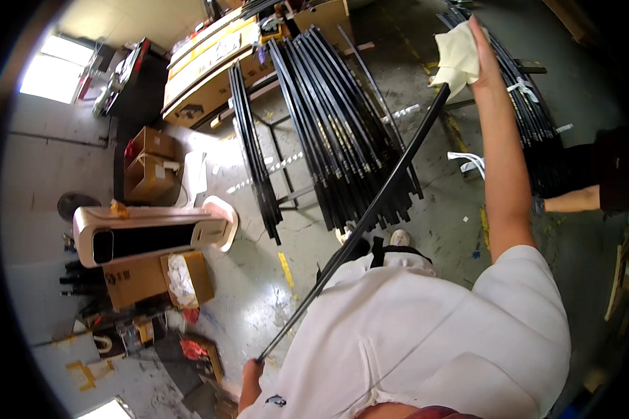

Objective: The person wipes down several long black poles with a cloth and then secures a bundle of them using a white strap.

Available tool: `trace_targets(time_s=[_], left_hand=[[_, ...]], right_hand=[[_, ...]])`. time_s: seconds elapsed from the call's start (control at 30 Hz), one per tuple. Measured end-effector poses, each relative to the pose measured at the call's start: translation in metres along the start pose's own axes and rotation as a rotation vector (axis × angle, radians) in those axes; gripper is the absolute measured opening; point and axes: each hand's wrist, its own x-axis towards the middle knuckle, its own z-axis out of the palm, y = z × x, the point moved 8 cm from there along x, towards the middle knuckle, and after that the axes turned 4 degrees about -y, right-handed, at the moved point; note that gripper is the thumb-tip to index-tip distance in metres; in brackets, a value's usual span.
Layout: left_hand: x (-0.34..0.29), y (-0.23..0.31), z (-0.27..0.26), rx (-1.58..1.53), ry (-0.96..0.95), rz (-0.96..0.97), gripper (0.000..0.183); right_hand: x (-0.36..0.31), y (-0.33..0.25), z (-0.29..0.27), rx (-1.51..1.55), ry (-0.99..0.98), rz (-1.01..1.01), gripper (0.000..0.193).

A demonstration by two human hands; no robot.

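Observation:
A long black tube (370, 216) slants across my front, from the lower left up to the upper right. My left hand (251, 370) is closed around its lower end, partly cut off by my shirt. At the upper right my right hand (483, 61) is stretched far out and holds a pale yellow cloth (458, 59). The cloth is at the tube's far end; whether it wraps the tube there I cannot tell. Beyond the tube, many similar black tubes (335, 126) lie side by side on a metal stand (276, 143), with a narrower bundle (253, 153) to their left.
More black tubes (514, 84) lie at the right, where another person's forearm (573, 201) reaches in. A pink-white upright appliance (154, 234) stands at the left beside open cardboard boxes (150, 167). Large flat cartons (210, 63) are stacked at the back. Yellow tape lines (286, 272) mark the floor.

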Motion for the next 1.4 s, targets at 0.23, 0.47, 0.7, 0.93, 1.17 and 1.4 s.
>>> trace_targets(time_s=[0.23,0.47,0.7,0.93,1.17,1.4], left_hand=[[-0.006,0.224,-0.077,0.000,0.179,0.190,0.045],[-0.099,0.501,-0.183,-0.451,0.187,0.699,0.060],[-0.146,0.575,-0.192,-0.822,-0.286,1.266,0.071],[-0.121,0.574,-0.239,-1.158,-0.111,1.243,0.037],[-0.001,0.517,-0.292,-1.563,0.367,0.828,0.016],[0.139,0.500,-0.222,-0.986,0.661,0.711,0.029]], right_hand=[[-0.048,0.056,0.099,0.001,0.026,0.056,0.021],[-0.167,0.215,0.115,-0.235,0.180,0.196,0.021],[-0.248,0.277,0.068,-0.583,0.007,0.351,0.032],[-0.290,0.313,0.068,-1.004,-0.365,0.419,0.052],[-0.330,0.338,0.042,-1.078,-0.452,0.754,0.043],[-0.341,0.309,-0.055,-1.041,0.109,0.807,0.036]])
